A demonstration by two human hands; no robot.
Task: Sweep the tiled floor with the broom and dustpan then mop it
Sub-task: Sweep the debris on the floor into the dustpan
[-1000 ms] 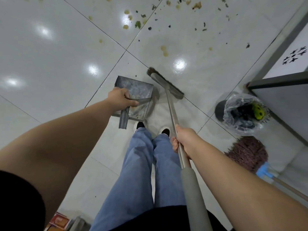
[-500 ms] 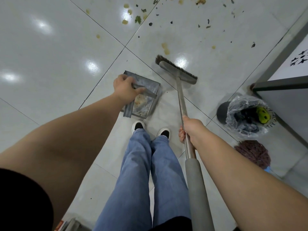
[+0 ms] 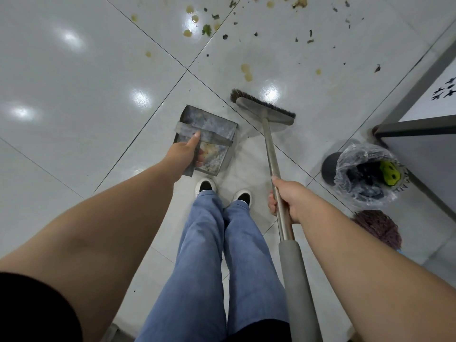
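My left hand (image 3: 183,151) grips the handle of a grey metal dustpan (image 3: 209,129), held just ahead of my shoes with some dirt inside it. My right hand (image 3: 287,198) is closed around the metal shaft of the broom (image 3: 270,146). The broom head (image 3: 262,107) with dark bristles sits on the white tiled floor (image 3: 86,82) right of the dustpan. Yellowish spots and dark and green scraps (image 3: 246,70) lie scattered on the tiles beyond the broom. A mop head (image 3: 380,228) of reddish-brown strands rests on the floor at the right.
A small bin lined with clear plastic (image 3: 365,176) stands at the right, holding dark waste and something yellow-green. Behind it is a grey cabinet or counter base (image 3: 419,129). My legs in blue jeans (image 3: 222,255) and white shoes are between the arms.
The broom head moved forward and right, away from the dustpan. My left hand shifted its hold on the dustpan handle, and the pan swung forward and turned.
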